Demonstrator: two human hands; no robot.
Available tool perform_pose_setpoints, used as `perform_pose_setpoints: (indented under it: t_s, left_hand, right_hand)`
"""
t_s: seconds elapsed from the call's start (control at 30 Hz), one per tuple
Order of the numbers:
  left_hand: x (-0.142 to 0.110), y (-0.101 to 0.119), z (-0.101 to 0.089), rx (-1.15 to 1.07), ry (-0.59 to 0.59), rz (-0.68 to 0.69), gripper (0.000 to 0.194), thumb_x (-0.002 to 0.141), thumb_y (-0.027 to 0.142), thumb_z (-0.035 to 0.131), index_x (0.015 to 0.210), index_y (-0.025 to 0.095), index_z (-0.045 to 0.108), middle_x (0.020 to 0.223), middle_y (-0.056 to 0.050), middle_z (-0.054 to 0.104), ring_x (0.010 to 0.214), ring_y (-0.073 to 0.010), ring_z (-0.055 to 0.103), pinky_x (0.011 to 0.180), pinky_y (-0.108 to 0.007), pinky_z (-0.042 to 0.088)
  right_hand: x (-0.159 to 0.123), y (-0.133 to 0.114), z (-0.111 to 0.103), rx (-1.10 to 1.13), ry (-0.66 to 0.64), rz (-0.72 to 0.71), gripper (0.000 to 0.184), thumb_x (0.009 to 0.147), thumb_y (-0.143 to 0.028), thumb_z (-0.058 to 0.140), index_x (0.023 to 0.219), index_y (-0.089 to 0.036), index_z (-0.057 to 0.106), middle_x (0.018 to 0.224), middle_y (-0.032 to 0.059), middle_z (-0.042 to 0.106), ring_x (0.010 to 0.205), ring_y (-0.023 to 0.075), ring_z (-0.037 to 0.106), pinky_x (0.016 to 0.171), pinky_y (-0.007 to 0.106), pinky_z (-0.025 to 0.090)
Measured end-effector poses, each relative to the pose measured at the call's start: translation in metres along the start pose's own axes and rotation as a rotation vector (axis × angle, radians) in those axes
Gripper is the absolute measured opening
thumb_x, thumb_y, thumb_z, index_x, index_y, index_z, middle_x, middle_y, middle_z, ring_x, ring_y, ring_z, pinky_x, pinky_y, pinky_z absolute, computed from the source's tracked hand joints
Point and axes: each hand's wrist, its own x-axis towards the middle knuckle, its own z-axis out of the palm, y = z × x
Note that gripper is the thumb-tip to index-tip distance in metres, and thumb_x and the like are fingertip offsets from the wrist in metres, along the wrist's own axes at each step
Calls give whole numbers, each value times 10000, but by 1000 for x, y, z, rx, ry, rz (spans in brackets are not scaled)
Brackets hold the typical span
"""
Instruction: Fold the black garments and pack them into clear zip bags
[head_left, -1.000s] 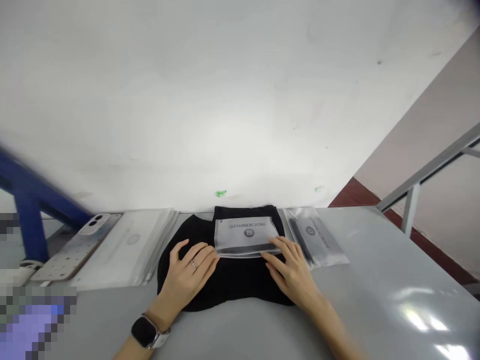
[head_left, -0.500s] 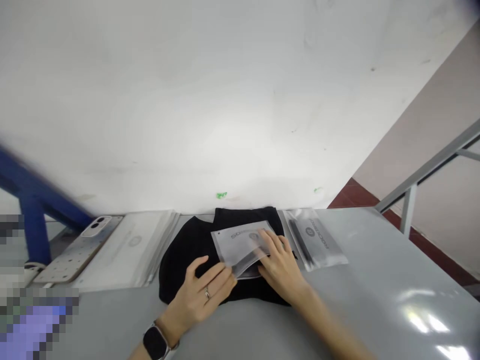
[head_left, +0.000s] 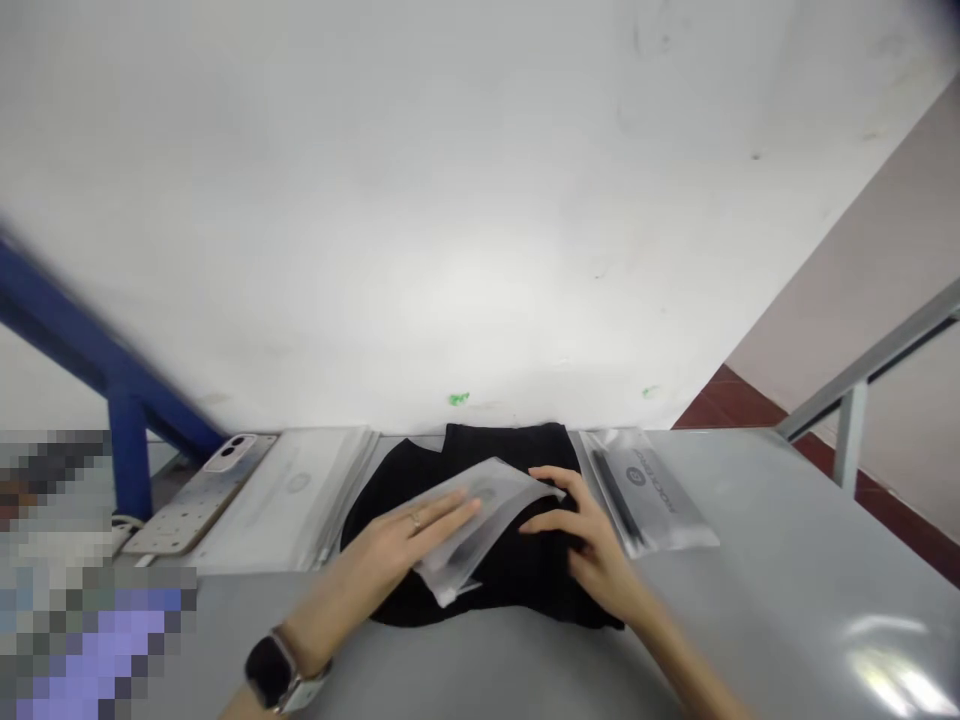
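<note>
Across most of the frame, a white wall, scuffed, with small green marks low near the middle. At the foot of it, a smooth grey surface, with bright glare at lower right. On the left, a blue frame; on the right, a grey rail, red floor and a pinkish wall.

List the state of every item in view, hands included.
Left hand: on the middle pouch, thumb hidden
Right hand: open, fingers curved, by the pouch's edge
Middle pouch: tilted, bent, over the black cloth
Black cloth: spread out
Left pouches: stacked, lying flat
Right pouch: lying flat, dark contents
Phone: back up
Smartwatch: worn, screen dark
</note>
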Motion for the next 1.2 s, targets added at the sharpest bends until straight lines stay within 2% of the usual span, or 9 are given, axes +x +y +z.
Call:
perform_pose_setpoints:
  t_s: [0.2, 0.33, 0.43, 0.5, 0.6, 0.77, 0.87, 1.0, 1.2]
  left_hand:
    - [-56, -25, -45, 151, 181, -180, 655, 890, 42, 275, 1443, 390, 330, 1462, 83, 447, 1270, -177, 512, 1101, -367, 412]
    - [-106, -60, -57, 356, 285, -450, 719, 816, 89, 308, 1466, 395, 274, 1508, 114, 362, 1261, -265, 516, 1119, -470, 373]
    - [-134, -94, -49, 396, 195, -536, 771, 762, 88, 334, 1479, 361, 256, 1494, 42, 404, 1217, -302, 555, 1041, -505, 450]
    - [-146, -116, -37, 360, 143, -521, 730, 757, 85, 360, 1453, 306, 340, 1452, -28, 471, 1212, -303, 560, 1025, -484, 463]
    - [-156, -143, -17, 271, 64, -479, 660, 731, 45, 351, 1320, 286, 527, 1357, -4, 575, 1242, -271, 538, 1062, -445, 424]
    - [-165, -151, -13, 220, -93, -467, 629, 749, 136, 471, 1352, 313, 501, 1406, -6, 522, 1312, -301, 453, 1038, -444, 440]
    - [-154, -135, -26, 205, -13, -472, 680, 767, 217, 526, 1413, 387, 396, 1473, 35, 432, 1356, -330, 380, 1044, -516, 418]
    - [-100, -96, -37, 165, -51, -305, 715, 791, 323, 615, 1432, 448, 322, 1489, 41, 407, 1338, -310, 418, 1007, -459, 471]
    - [-10, -27, -8, 59, -141, -118, 604, 903, 339, 550, 1456, 359, 310, 1498, -37, 403, 1360, -249, 396, 1035, -417, 452]
  right_hand:
    - [-2, 15, -18, 438, 205, 138, 204, 921, -344, 491, 893, -295, 687, 1302, 29, 519, 1234, 273, 472, 1007, 436, 437]
    - [-4, 24, -25, 283, 250, 207, 174, 898, -319, 527, 951, -296, 691, 1273, 53, 548, 1231, 300, 478, 962, 455, 478]
    - [-2, 25, -30, 53, 251, 170, 206, 892, -237, 500, 925, -277, 700, 1315, 60, 498, 1223, 296, 488, 984, 458, 462]
    - [-1, 25, -31, -73, 257, 120, 242, 864, -173, 481, 911, -267, 699, 1315, 62, 480, 1208, 287, 501, 980, 450, 465]
    - [-2, 25, -29, -193, 229, 59, 329, 774, -79, 466, 946, -255, 685, 1305, 74, 474, 1196, 282, 509, 955, 436, 480]
    - [0, 20, -25, -282, 133, 2, 496, 640, -10, 453, 1019, -260, 655, 1366, 73, 416, 1230, 280, 471, 953, 428, 466]
    - [8, 14, -18, -322, 20, -49, 598, 602, 7, 470, 1106, -273, 629, 1415, 64, 369, 1274, 277, 423, 971, 424, 453]
    - [24, 2, -1, -446, -60, -119, 702, 580, 46, 471, 1186, -282, 604, 1413, 74, 384, 1254, 271, 444, 932, 419, 472]
    - [32, -5, 5, -587, -73, -198, 808, 587, 78, 442, 1309, -274, 530, 1414, 112, 402, 1269, 274, 430, 932, 449, 469]
